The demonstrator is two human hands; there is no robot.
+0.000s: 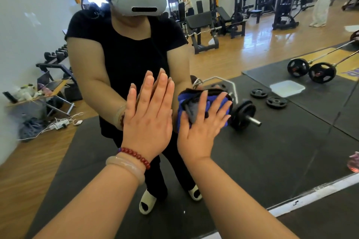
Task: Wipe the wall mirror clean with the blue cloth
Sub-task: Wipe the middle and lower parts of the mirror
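The wall mirror (272, 141) fills almost the whole view and reflects a person in black with a headset. My left hand (148, 120) lies flat on the glass with fingers straight and together, holding nothing; red beads and a pale bangle ring its wrist. My right hand (202, 128) presses the blue cloth (184, 103) against the mirror with fingers spread. The cloth is bunched, blue with a grey patch and dark edging, and shows above and left of my fingers.
The mirror's white lower edge (310, 192) runs diagonally at lower right, with dark floor mat below. Reflected in the glass are a barbell (244, 114), weight plates (275, 102), a white tray (287, 88), gym machines, a dumbbell rack and cables at left.
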